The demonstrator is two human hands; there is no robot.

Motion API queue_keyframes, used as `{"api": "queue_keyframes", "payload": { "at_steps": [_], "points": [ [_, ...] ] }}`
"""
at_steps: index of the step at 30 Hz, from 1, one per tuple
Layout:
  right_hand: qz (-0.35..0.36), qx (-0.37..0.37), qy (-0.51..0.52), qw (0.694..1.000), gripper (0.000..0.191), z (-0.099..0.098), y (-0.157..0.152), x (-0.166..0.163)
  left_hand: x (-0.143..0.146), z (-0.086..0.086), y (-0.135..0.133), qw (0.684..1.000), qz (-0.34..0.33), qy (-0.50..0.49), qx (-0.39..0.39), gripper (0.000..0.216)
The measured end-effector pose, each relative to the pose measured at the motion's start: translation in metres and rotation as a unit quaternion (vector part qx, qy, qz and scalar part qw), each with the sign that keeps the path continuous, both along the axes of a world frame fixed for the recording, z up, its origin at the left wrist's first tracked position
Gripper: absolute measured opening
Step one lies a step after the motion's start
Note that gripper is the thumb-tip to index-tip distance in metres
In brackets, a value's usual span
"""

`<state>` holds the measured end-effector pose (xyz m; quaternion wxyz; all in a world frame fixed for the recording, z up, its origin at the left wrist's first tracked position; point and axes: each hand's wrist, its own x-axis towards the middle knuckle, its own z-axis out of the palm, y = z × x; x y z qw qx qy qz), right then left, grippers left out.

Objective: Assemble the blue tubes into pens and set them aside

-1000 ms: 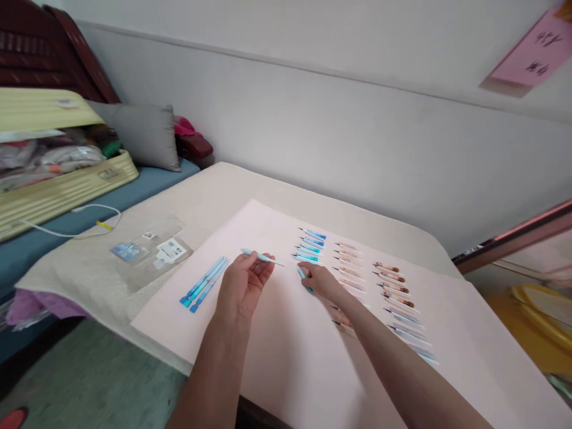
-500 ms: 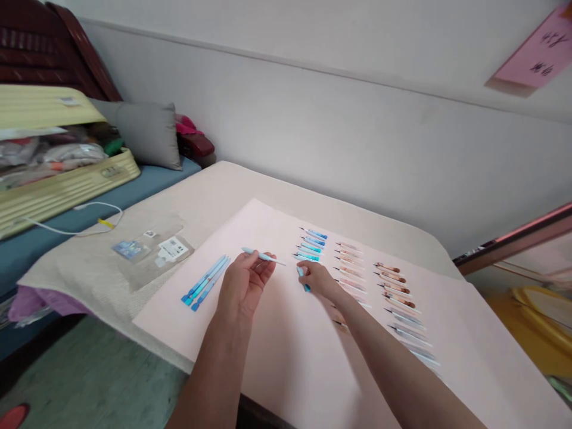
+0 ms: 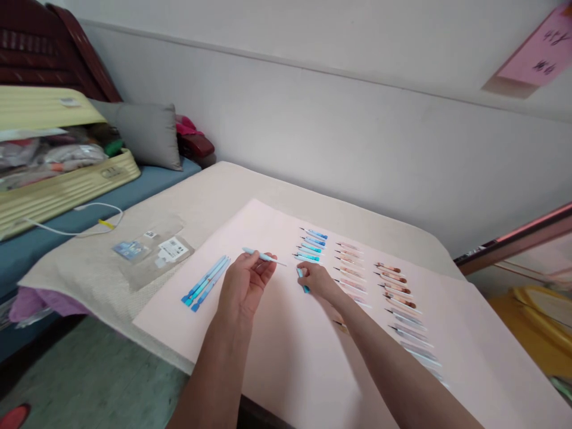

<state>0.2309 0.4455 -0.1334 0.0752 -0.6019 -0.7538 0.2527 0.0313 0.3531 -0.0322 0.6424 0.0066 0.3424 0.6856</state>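
My left hand (image 3: 245,287) is closed on a light blue pen (image 3: 261,257), held level above a pale pink sheet (image 3: 286,339) on the table. My right hand (image 3: 318,280) rests on the sheet just to the right, fingers closed on a darker blue pen (image 3: 302,279). Beyond it lie a row of blue pens (image 3: 311,245), a row of pink pens (image 3: 349,262) and a row of brown and grey pens (image 3: 400,304). Left of my left hand, three blue pens (image 3: 206,283) lie side by side.
Clear plastic packets (image 3: 154,252) lie on the beige table cover (image 3: 89,262). A white cable (image 3: 84,220), a yellow suitcase (image 3: 58,179) and a grey pillow (image 3: 143,134) sit on the blue bed at left. A wall runs behind the table.
My right hand has slid slightly up and left with the darker blue pen. My left hand barely moved.
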Motion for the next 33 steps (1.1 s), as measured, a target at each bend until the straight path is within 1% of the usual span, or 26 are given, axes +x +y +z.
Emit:
{"api": "queue_keyframes", "payload": {
  "at_steps": [5, 11, 18, 22, 28, 33],
  "points": [
    [0.021, 0.005, -0.030, 0.999, 0.036, 0.005, -0.001, -0.003, -0.001, -0.002, 0.000, 1.000, -0.001, 0.016, 0.005, 0.010],
    [0.010, 0.034, -0.098, 0.995, 0.044, 0.014, 0.003, -0.004, -0.001, -0.001, 0.000, 1.000, -0.002, 0.023, 0.009, 0.009],
    [0.049, 0.054, -0.140, 0.987, 0.047, 0.022, 0.009, -0.007, -0.002, -0.001, -0.001, 1.000, -0.005, 0.018, 0.014, 0.010],
    [0.069, 0.044, -0.151, 0.985, 0.048, 0.025, 0.007, -0.009, -0.002, -0.001, -0.001, 1.000, -0.005, 0.019, 0.021, 0.010],
    [0.083, 0.023, -0.139, 0.986, 0.043, 0.030, -0.006, -0.005, -0.001, 0.000, -0.001, 1.000, -0.005, 0.019, 0.009, 0.009],
    [0.075, 0.014, -0.113, 0.991, 0.043, 0.030, -0.012, 0.002, -0.001, 0.000, -0.001, 1.000, -0.005, 0.018, 0.013, 0.009]
  ]
}}
